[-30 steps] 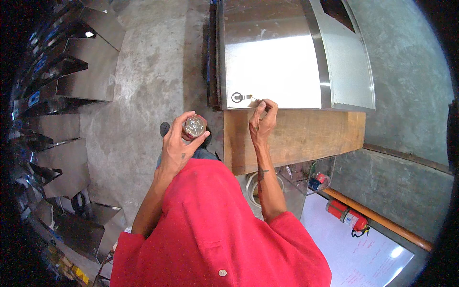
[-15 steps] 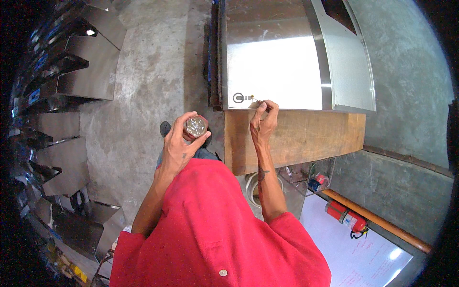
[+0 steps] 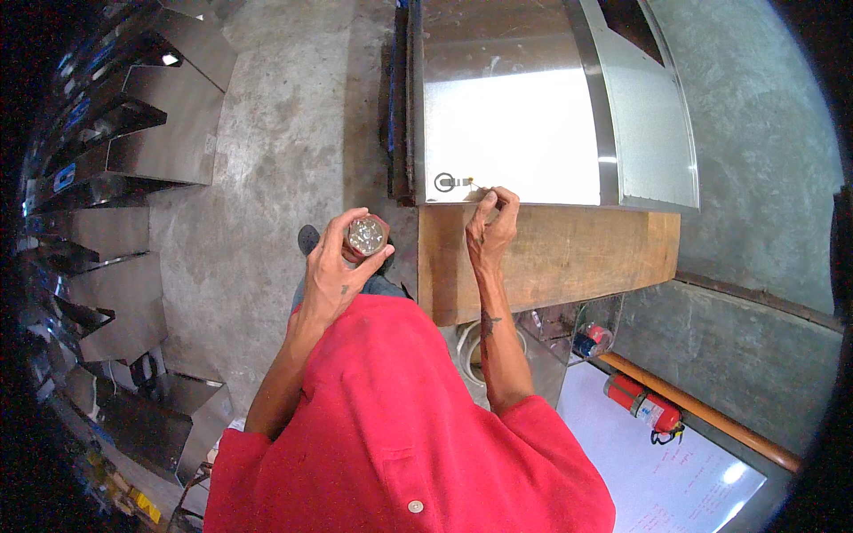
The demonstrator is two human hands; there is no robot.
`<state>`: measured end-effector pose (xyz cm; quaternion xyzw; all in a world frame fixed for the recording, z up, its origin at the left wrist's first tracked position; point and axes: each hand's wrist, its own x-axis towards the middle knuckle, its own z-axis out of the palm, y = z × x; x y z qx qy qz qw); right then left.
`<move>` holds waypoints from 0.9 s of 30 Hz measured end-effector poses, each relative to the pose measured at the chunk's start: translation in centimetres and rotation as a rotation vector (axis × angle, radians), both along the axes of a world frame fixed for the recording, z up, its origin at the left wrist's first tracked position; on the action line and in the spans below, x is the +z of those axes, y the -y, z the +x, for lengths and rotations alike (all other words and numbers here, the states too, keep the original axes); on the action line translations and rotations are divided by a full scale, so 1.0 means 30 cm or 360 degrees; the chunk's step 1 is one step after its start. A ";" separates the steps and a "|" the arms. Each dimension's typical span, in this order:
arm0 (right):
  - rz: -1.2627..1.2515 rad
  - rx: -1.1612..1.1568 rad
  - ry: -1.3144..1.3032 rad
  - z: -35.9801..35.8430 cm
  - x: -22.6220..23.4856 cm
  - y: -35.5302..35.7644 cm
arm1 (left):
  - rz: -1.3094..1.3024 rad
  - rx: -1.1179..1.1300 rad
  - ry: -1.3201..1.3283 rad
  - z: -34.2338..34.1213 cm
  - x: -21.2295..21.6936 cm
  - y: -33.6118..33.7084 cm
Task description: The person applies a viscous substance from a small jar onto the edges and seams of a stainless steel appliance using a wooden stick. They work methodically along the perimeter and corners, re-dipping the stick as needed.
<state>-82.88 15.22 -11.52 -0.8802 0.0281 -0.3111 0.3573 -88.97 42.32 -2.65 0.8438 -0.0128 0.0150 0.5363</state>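
Observation:
My left hand is wrapped round a small round jar with a clear, shiny top and reddish-brown sides, held over the floor left of the metal box. Up at the near edge of a shiny sheet-metal box, my right hand pinches a thin little stick with a yellowish tip. That tip is close to the metal face, beside a dark ring mark with a short dark bar. Whether the tip touches the metal I cannot tell.
The box rests on a wooden board. Bent metal pieces stand along the left. At the lower right are a red fire extinguisher, a whiteboard, a clear bin and a round white bucket.
Almost nothing differs. Both hands keep their places and grips, while the whole view has shifted very slightly.

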 end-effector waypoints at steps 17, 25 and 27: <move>-0.0026 0.0034 0.0016 0.000 -0.007 0.007 | 0.0020 -0.0029 0.0008 0.002 0.000 0.002; 0.0062 0.0063 0.0018 -0.003 0.008 -0.002 | -0.0018 -0.0033 0.0001 0.005 0.006 0.011; 0.0041 0.0067 0.0020 -0.003 0.012 0.000 | -0.0057 -0.0026 -0.0045 0.006 0.002 0.013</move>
